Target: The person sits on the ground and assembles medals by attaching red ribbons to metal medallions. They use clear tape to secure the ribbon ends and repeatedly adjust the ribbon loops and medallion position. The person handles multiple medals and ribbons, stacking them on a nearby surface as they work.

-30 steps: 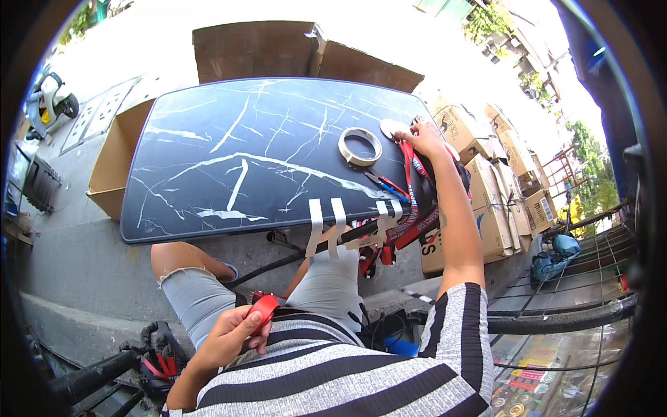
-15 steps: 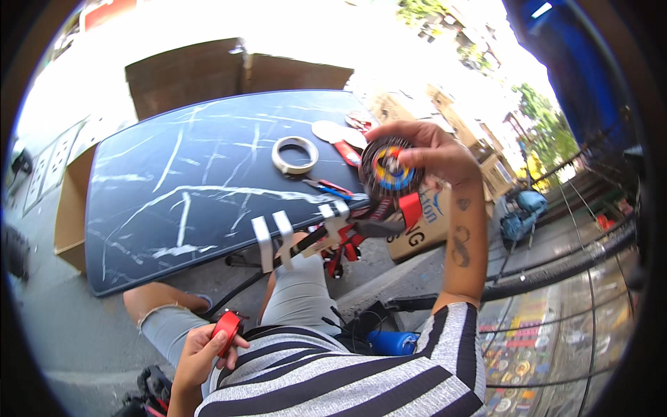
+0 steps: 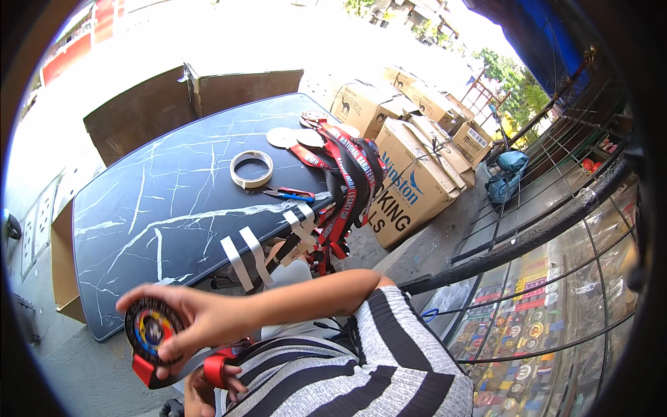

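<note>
My right forearm crosses my body, and my right hand (image 3: 191, 321) grips a round black medal (image 3: 154, 330) with a multicoloured centre. A red and black ribbon (image 3: 146, 370) runs from the medal's lower edge. Low in front of my striped shirt, my left hand (image 3: 203, 390) is closed on a red ribbon (image 3: 215, 371), folded into a band; my right arm partly covers it. Several medals (image 3: 281, 137) lie at the table's far right corner, their red and black ribbons (image 3: 354, 174) draping over the edge.
The dark marbled table (image 3: 180, 208) carries a tape roll (image 3: 251, 169) and a utility knife (image 3: 288, 194). White tape strips (image 3: 237, 263) hang from its near edge. Cardboard boxes (image 3: 413, 177) stand right of it, a black wire rack (image 3: 528, 240) beyond my right side.
My right hand has swung from the medals at the table's right down to the lower left, carrying the medal close to my left hand. The head view has shifted.
</note>
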`<control>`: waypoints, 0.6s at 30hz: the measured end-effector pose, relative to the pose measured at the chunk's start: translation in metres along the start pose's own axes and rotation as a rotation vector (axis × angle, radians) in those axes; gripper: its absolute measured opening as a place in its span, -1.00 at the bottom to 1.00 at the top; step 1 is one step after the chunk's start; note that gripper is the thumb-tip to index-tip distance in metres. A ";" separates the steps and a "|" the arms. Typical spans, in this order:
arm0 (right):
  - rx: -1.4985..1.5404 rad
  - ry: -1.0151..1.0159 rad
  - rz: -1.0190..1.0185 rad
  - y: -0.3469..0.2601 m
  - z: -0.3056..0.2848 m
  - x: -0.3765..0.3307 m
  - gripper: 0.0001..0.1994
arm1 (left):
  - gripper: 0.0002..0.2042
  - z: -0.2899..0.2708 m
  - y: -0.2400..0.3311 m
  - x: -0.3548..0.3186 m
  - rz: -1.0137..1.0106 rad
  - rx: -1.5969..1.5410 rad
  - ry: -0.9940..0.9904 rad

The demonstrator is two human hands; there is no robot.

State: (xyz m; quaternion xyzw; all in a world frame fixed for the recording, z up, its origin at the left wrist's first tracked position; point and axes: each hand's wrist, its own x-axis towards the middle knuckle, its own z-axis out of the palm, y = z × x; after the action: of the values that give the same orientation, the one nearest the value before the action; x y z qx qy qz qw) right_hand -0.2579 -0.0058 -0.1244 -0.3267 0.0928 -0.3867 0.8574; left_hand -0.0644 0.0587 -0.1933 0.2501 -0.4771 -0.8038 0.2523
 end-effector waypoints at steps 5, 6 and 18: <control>-0.652 0.078 -0.308 0.042 -0.011 -0.010 -0.52 | -0.18 0.011 -0.018 -0.002 0.249 -0.191 0.222; -0.721 0.103 -0.337 0.044 -0.013 -0.017 -0.52 | -0.21 0.011 -0.025 0.000 0.272 -0.223 0.297; -1.199 0.335 0.085 0.064 -0.072 -0.106 -0.61 | -0.67 -0.036 -0.037 0.013 0.293 -0.074 0.684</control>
State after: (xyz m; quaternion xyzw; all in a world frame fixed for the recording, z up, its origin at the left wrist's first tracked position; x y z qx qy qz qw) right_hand -0.3211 0.0667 -0.2305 -0.6820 0.4399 -0.2790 0.5134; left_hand -0.0574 0.0424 -0.2435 0.4239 -0.3666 -0.6460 0.5183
